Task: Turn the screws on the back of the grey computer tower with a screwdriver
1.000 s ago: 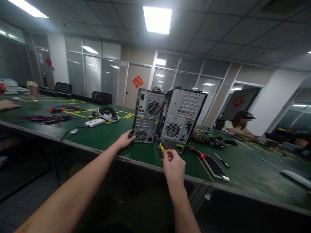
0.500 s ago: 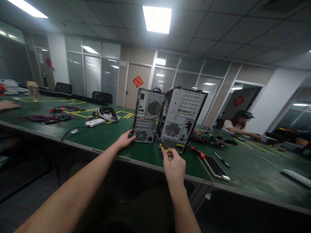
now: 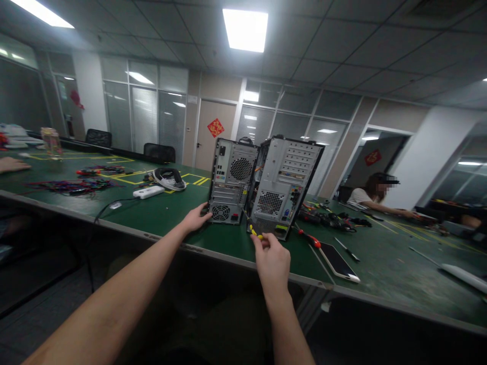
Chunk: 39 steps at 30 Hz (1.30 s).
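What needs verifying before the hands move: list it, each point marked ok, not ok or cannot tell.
1. Left hand touching the smaller computer case: ok.
2. Right hand has a grip on the yellow-handled tool: ok.
3. Smaller case and larger case both upright on the table: ok.
4. Tool tip placed correctly: cannot tell, too small and dark.
5. Space right of the larger case free of loose things: not ok, red-handled tool and phone lie there.
6. Person at right clear of both cases: ok.
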Tool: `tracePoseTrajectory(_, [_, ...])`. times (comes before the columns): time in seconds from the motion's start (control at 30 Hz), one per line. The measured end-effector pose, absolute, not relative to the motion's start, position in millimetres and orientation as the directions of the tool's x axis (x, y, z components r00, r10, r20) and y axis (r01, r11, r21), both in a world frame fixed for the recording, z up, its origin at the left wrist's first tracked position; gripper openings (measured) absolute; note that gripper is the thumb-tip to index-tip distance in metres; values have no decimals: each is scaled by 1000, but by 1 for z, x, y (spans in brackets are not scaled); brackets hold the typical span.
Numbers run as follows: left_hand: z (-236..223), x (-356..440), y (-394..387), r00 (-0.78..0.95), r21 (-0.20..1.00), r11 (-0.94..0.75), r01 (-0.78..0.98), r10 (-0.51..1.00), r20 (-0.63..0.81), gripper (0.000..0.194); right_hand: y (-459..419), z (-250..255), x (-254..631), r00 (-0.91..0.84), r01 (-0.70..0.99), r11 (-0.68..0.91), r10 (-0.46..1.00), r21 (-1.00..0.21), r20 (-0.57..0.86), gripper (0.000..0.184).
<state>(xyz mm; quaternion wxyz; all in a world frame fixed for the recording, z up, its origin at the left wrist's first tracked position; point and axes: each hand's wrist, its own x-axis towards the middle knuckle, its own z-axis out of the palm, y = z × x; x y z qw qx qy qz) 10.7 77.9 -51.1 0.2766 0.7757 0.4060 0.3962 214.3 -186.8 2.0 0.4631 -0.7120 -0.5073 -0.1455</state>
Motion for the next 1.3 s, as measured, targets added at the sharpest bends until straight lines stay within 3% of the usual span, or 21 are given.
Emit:
tracePoseTrajectory(0.17, [-51,11,78,337,751,-506,424,858,388,72,-186,2,211,456,845,-68,609,-531,648,36])
tracePoseTrajectory(0.4, [-50,12,76,339,757,-513,405,853,397,71,-188,2,214,397,887,-30,558,-461,729,35])
tracePoseTrajectory(0.6, [-50,12,76,334,765,-504,401,858,391,70,-185,0,215,459,855,-101,603,-509,652,42])
tracePoseTrajectory(0.87, [-49,12,75,338,760,-499,416,861,380,71,-186,0,212,408,879,-40,577,-475,708,28])
tracePoseTrajectory(1.3, [-52,11,80,334,752,-514,411,853,401,72,-190,4,214,396,816,105,613,-568,683,40])
